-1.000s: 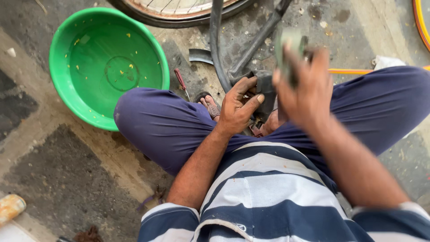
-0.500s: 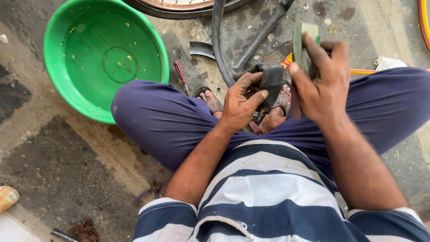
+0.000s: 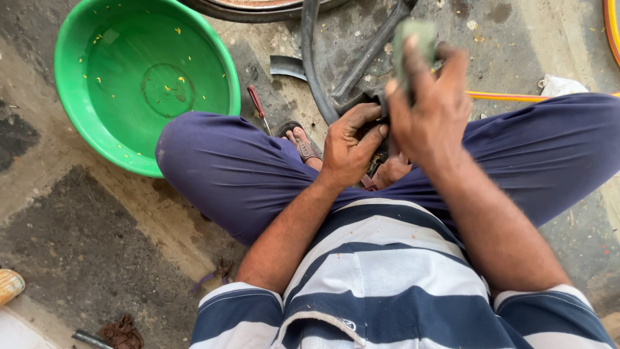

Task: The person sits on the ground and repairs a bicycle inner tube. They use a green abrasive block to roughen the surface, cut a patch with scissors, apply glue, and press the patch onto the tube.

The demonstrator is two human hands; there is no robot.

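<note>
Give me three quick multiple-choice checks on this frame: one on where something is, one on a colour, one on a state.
1. Where does the basin lie?
A. On the ground beside the person's left knee
B. On the person's lap
C. Under the right hand

2. What colour is the screwdriver's handle?
A. Blue
B. Red
C. White

3. What is the right hand doing?
A. Lying flat and empty on the ground
B. Raised, gripping a small green block
C. Dipped in the basin

Answers:
1 A: the green basin sits on the pavement at the left, next to the left knee.
2 B: the screwdriver between basin and inner tube has a red handle.
3 B: the right hand is closed around the green block, while the left hand pinches the black tube.
</note>
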